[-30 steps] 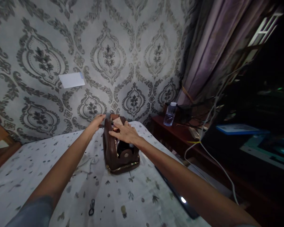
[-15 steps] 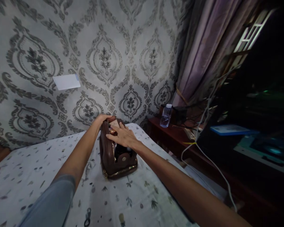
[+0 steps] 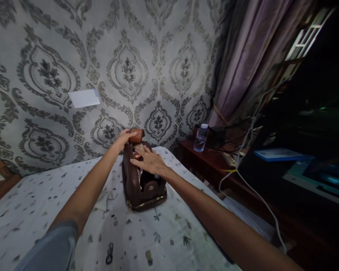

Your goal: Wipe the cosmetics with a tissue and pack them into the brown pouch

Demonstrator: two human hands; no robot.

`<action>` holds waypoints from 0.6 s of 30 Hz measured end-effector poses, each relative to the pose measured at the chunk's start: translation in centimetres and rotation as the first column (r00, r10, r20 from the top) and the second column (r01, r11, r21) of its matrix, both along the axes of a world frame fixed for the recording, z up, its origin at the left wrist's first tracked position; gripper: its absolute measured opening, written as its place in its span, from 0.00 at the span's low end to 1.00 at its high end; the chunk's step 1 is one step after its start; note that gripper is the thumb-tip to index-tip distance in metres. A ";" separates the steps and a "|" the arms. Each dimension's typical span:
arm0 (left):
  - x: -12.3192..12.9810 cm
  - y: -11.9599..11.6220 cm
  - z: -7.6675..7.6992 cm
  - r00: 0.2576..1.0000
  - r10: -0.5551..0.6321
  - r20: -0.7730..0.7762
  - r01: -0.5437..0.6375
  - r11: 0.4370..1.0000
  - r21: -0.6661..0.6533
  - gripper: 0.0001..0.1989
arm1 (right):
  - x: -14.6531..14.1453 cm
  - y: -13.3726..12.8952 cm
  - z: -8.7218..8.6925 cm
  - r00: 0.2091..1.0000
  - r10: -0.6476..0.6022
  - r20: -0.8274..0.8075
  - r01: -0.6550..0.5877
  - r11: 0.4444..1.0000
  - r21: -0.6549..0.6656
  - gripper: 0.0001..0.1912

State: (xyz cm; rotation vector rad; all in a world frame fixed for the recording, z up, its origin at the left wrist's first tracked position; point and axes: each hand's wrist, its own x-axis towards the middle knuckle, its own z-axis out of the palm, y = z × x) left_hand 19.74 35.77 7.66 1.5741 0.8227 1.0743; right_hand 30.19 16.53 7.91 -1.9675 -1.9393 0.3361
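Note:
A dark brown leather bag [image 3: 132, 188] stands on the bed, its top unzipped and gaping, with a gold zipper along the front bottom edge. My left hand [image 3: 123, 138] is closed on a tan-brown, leather-like wallet [image 3: 136, 135] just above the bag's far end. Over the opening lies my right hand [image 3: 151, 162], fingers stretched out and thumb apart. Beneath its fingertips a pale beige item [image 3: 138, 147] and a shiny copper-coloured thing show in part. Black contents sit at the near side of the opening, partly hidden by this hand.
The bed [image 3: 124, 241] has a white sheet with small prints and meets a patterned wall. To the right, a dark red table [image 3: 186, 148] holds a clear water bottle [image 3: 200, 139] and tangled cables. A white cable [image 3: 267, 205] hangs down in front.
My left hand has risen slightly, bringing the tan-brown wallet up into fuller view above the bag. My right hand stays over the opening. The view has shifted a little.

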 end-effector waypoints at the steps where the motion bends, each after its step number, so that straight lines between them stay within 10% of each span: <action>1: 0.2 -0.4 0.3 1.000 -0.025 -0.007 0.025 1.000 0.006 0.23 | 0.0 0.0 -0.1 1.000 0.003 0.002 -0.003 1.000 0.004 0.38; 12: -1.3 -5.7 -0.4 0.998 -0.063 0.018 0.055 0.954 0.294 0.18 | 0.2 0.6 -0.7 1.000 0.008 0.022 -0.009 0.999 0.043 0.37; 18: -3.8 -10.5 -2.4 0.963 -0.113 -0.245 0.226 0.833 0.506 0.18 | 1.2 1.1 -1.3 1.000 0.017 -0.005 -0.017 0.999 0.038 0.34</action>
